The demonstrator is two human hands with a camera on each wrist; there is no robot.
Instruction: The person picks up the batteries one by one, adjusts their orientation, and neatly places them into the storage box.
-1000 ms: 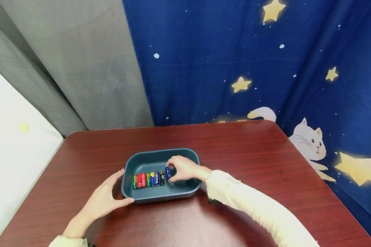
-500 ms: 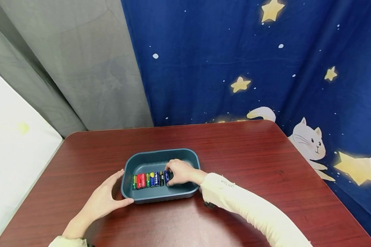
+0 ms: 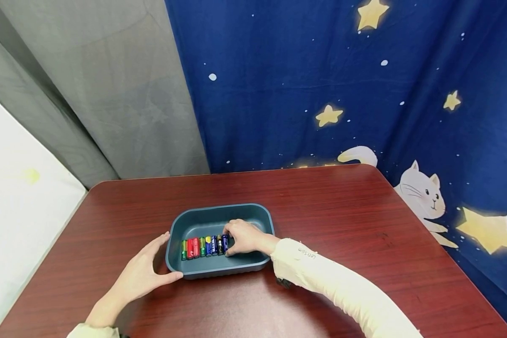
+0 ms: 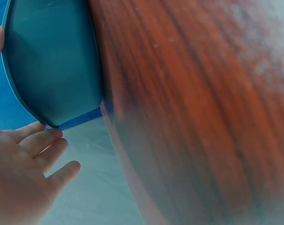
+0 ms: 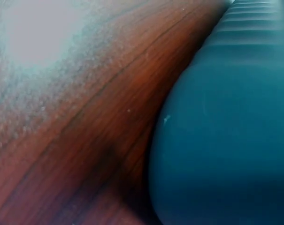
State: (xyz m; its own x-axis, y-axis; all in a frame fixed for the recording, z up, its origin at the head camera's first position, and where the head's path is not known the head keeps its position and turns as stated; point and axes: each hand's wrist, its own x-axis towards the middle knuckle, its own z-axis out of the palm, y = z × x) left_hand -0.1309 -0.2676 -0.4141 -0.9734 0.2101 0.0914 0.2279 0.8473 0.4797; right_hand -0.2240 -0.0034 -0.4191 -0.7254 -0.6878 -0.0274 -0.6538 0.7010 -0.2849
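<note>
A blue-green basin [image 3: 219,270] with rounded corners stands on the table. Inside it several batteries lie side by side in a row: a green one [image 3: 184,249] at the left end, red ones [image 3: 190,248] beside it, then green, blue and black ones. My right hand [image 3: 246,236] reaches into the basin and pinches the dark blue battery [image 3: 225,243] at the row's right end, lengthwise between thumb and fingers. The left hand [image 3: 141,270] spreads its thumb and fingers along the basin's left end, fingertips at the rim, also seen in the left wrist view.
The basin rests on a reddish-brown wooden table [image 3: 321,202]. Behind the table hang a grey curtain [image 3: 152,94] and a blue curtain [image 3: 279,94] with stars. In the right wrist view, the basin's outer wall [image 5: 226,140] fills the right side.
My right hand has moved left with the dark blue battery, which now lies close against the black one at the row's end. The left hand has stayed in place.
</note>
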